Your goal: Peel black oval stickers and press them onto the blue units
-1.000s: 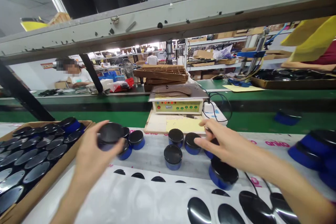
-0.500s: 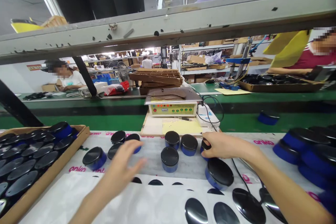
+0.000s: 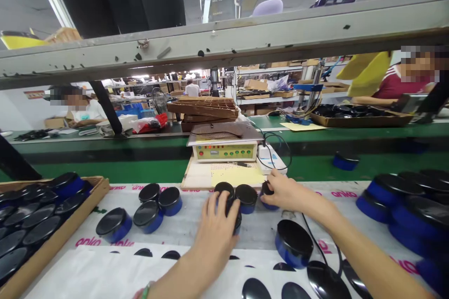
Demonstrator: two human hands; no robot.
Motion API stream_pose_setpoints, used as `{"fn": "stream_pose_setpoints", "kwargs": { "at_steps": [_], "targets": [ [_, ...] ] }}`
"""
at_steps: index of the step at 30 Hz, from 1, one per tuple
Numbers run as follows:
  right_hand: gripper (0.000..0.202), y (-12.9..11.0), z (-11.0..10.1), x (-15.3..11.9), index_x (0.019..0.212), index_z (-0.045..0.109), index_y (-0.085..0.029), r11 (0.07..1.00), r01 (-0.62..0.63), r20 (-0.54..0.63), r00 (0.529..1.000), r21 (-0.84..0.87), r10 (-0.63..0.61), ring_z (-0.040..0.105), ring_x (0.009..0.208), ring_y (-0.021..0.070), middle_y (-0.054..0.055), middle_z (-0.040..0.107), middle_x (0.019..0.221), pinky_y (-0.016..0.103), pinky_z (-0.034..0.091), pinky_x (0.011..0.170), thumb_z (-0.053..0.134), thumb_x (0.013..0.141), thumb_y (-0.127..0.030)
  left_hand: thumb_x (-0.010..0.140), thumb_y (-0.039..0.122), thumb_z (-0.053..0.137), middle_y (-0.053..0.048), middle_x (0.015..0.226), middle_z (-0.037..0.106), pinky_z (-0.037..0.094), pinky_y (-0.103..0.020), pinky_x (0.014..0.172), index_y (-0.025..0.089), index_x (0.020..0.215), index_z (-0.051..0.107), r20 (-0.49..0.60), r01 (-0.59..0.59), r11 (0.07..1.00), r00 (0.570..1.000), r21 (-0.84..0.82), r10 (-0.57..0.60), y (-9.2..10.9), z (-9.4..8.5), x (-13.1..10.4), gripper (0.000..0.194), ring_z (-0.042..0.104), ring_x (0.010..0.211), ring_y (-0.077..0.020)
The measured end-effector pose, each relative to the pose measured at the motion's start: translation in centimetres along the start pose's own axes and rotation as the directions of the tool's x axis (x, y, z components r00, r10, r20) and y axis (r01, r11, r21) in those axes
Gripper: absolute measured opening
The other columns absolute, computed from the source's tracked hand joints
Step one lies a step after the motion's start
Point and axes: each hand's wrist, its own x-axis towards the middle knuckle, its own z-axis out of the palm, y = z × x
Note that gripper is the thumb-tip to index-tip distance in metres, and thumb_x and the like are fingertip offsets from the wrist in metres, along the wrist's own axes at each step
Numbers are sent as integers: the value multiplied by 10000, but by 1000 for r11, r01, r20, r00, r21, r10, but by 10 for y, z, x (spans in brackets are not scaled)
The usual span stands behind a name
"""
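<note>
Both of my hands are over a mat with several round caps, glossy black on top and blue around the side. My left hand has its fingers curled over a cap, mostly hidden beneath them, and its fingertips reach the cap behind. My right hand pinches another cap from its right side. Between the hands stands a cap. A larger cap lies in front of my right hand. To the left sits a cluster with a front cap.
A cardboard tray of black caps is at the left, and stacked caps stand at the right. A control box sits behind my hands. A cable runs under my right arm. Overhead crosses a shelf beam. Co-workers sit beyond.
My left hand has moved right, from beside the left cluster onto the middle caps, and its fingers have closed around one. My right hand keeps its pinch on a cap. The view has shifted slightly.
</note>
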Motion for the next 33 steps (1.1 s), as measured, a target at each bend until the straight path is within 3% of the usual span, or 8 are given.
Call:
{"fn": "stream_pose_setpoints", "kwargs": {
  "at_steps": [6,11,19,22,25,28,30,33],
  "targets": [
    [257,-1,0,5,1055,597,-147,998,-18,-31,999,67,20,602,907,174,66,601,1101,381,506,801,575,904,-354,769,662,559,-166,1331,478,256,-591,1097,200,1384,374,67,-342,939,938,33,340,52,43,22,791,389,1289,-349],
    [301,36,-28,6,1114,585,-154,968,-200,-195,954,151,227,609,930,183,71,600,1126,383,516,804,551,919,-380,762,559,648,-124,1172,584,188,-561,1133,173,1342,433,151,-387,922,912,12,381,52,46,41,729,492,1181,-304],
    [373,139,-52,31,1236,529,-159,612,-698,-348,507,371,789,569,1071,236,104,537,1258,454,488,884,577,908,-330,552,120,703,-227,1445,370,177,-675,1056,151,1242,555,385,-131,988,919,83,89,32,-3,53,706,218,1374,-455],
    [373,146,-50,31,1231,532,-155,551,-698,-325,446,457,834,576,1058,233,104,543,1247,448,494,875,583,905,-328,546,173,763,-183,1488,320,130,-642,1092,197,1332,483,410,-45,998,910,-45,60,35,-17,54,835,144,1407,-422],
    [346,142,-60,28,1208,545,-152,582,-620,-295,509,526,809,591,1019,217,99,563,1208,421,509,847,579,909,-322,713,273,704,-114,1416,426,230,-545,1110,245,1262,539,244,-67,954,959,-292,142,35,-29,55,574,278,1365,-340],
    [343,122,-83,23,1181,539,-145,686,-447,-310,657,575,687,616,919,187,92,585,1141,361,534,756,547,922,-369,902,332,505,-72,1228,560,386,-427,1031,258,1152,589,42,-84,811,990,-578,132,34,-38,56,273,488,1176,-236],
    [402,95,-97,13,1163,507,-152,757,-272,-329,777,594,537,630,818,171,79,607,1060,295,536,632,523,910,-464,934,408,458,-71,1205,562,452,-387,963,262,1187,571,13,-22,630,999,-776,50,35,-41,58,314,530,1107,-216],
    [493,39,-100,-16,1071,479,-208,790,-17,-315,912,612,264,598,592,144,12,625,838,240,461,447,585,797,-604,911,502,482,-86,1303,490,513,-372,894,286,1314,473,62,72,193,996,-979,-57,42,-45,58,457,557,1078,-219]
  ]
}}
